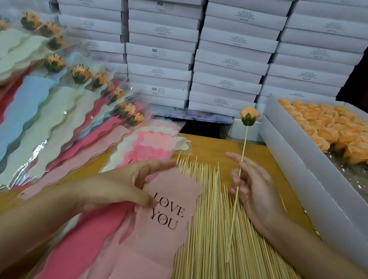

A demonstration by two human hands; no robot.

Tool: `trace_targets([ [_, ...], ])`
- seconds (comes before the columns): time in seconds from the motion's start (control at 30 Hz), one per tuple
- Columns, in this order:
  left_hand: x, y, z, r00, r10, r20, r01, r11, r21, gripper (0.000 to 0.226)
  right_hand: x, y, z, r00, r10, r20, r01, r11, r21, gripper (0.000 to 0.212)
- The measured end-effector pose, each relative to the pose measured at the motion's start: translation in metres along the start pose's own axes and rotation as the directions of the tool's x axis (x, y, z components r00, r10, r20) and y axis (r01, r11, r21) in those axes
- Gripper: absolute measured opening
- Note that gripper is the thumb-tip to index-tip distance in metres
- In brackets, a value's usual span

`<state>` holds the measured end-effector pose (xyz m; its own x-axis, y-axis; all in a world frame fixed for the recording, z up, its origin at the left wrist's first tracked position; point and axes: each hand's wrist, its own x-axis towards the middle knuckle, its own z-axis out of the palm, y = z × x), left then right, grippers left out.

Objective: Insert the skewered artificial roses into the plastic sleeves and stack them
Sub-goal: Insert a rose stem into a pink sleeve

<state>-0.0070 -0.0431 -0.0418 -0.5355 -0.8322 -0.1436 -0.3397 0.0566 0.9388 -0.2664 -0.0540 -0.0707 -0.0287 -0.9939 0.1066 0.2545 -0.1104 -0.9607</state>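
Above the right hand [256, 189] grip, the rose [249, 115] tops its skewer [245, 142]

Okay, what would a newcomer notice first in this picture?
An orange rose on a skewer is held up in the right hand, centre-right. The left hand pinches a pink sleeve printed LOVE YOU, beside a bed of bamboo skewers. Behind rises a wall of white boxes; finished sleeved roses fan out left.
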Motion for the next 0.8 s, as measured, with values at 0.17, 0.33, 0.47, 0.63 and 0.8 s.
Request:
trace_targets([
  [0.17,0.006,0.003,0.002,0.99,0.095,-0.102,-0.106,0.989,-0.105,0.042,0.001,0.002,0.0,1.0,-0.013,-0.012,0.013,1.0,-0.018,0.03],
  [0.33,0.019,-0.007,0.019,0.905,0.159,-0.396,-0.237,0.959,-0.158,0.012,0.001,0.003,-0.001,0.998,-0.054,-0.021,0.052,0.996,-0.076,0.03],
  [0.47,0.022,-0.015,0.026,0.882,0.207,-0.423,-0.218,0.976,0.023,0.022,0.002,0.002,0.0,0.991,-0.114,-0.069,0.103,0.984,-0.148,0.03],
  [0.63,0.026,-0.021,0.026,0.891,0.24,-0.386,-0.24,0.97,0.048,0.017,0.005,-0.004,-0.001,0.962,-0.235,-0.137,0.211,0.963,-0.166,0.03],
  [0.8,0.028,-0.02,0.025,0.889,0.211,-0.407,-0.248,0.968,-0.041,0.002,0.01,-0.014,-0.002,0.924,-0.303,-0.234,0.3,0.953,-0.048,0.024],
])
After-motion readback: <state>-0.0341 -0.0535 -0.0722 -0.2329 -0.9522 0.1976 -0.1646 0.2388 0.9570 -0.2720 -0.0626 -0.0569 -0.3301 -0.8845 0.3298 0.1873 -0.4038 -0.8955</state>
